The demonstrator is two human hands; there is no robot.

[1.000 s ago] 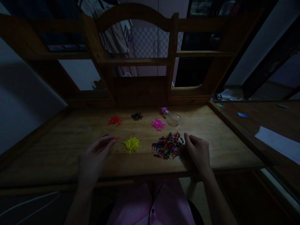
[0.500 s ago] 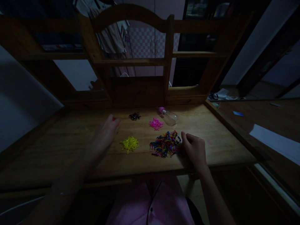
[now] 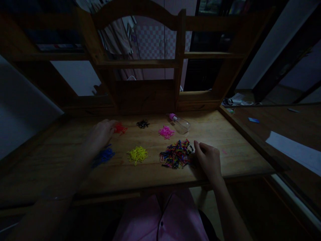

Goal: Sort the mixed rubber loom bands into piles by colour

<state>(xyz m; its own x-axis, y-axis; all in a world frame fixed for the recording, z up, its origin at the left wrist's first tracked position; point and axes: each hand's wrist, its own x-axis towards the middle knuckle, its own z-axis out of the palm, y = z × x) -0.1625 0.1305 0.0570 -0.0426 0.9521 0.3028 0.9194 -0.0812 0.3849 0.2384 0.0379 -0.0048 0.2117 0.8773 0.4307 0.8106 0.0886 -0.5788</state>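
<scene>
My left hand (image 3: 101, 134) is over the table's left part, just left of a pile of small red loop-shaped clips (image 3: 120, 128). Its fingers point down and are dim and smeared, so I cannot tell what they hold. Under that wrist lies a blue pile of clips (image 3: 104, 156), partly covered by the arm. My right hand (image 3: 208, 155) rests closed at the right edge of a mixed multicoloured heap of clips (image 3: 177, 154), thumb against the curled fingers; anything inside is hidden. Nearer the middle are yellow clips (image 3: 137, 155), pink clips (image 3: 166, 132) and black clips (image 3: 142, 124).
A clear bottle with a pink cap (image 3: 182, 125) lies on its side behind the heap. At the back of the wooden table (image 3: 150, 174) rises a shelf frame (image 3: 145, 63). A white paper strip (image 3: 293, 147) lies on the surface to the right.
My left hand has moved left, off the red pile, which now shows beside its fingers. The blue pile has come partly into sight. My right hand stays in place.
</scene>
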